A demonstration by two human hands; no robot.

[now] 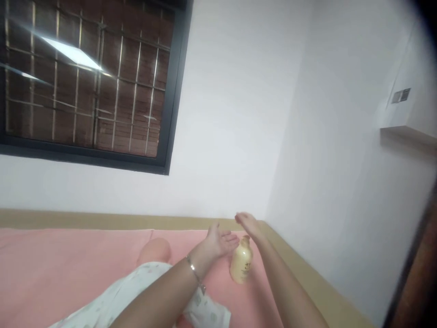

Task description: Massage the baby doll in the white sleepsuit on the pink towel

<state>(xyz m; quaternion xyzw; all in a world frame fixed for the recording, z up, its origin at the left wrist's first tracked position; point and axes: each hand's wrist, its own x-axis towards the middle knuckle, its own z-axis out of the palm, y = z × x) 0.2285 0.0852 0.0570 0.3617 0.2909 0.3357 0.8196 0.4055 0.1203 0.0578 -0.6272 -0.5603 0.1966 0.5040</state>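
A pale yellow pump bottle [241, 263] with dark lettering stands upright on the pink mat [68, 264]. My left hand [220, 241] is held palm up beside the bottle's top, its fingers spread towards the pump. A silver bracelet [194, 269] circles that wrist. Just above the pump is my right hand [250, 224], fingers stretched out and nothing held in them; whether its palm touches the pump I cannot tell. Below my left forearm lies a baby-like figure, perhaps a doll, with a bare round head [155, 250] and white patterned clothes [136, 278], partly hidden by the arm.
The mat lies on a tan surface [300, 269] that meets white walls [235, 114] at the back and right. A dark-framed window [167, 114] with metal bars is at the upper left. A white box-like fixture [413, 109] juts from the right wall.
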